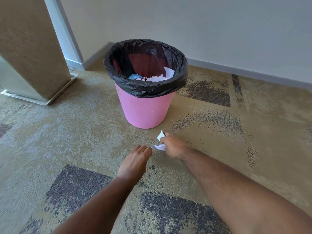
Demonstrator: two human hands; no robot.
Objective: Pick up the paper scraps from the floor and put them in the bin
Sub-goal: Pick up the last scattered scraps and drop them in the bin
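A pink bin (145, 108) with a black liner stands on the carpet ahead of me, with white paper and a blue item inside. Just in front of its base, my right hand (172, 146) is closed around white paper scraps (160, 141) that stick out past its fingers. My left hand (135, 159) reaches low beside it, fingers pinched together on a tiny white scrap (151, 147) at the fingertips. Both hands hover close to the floor, a short way from the bin.
A tan curtain or panel with a white base (33, 48) stands at the left. A grey wall with skirting (236, 70) runs behind the bin. Patterned beige and dark carpet (76, 132) covers the floor.
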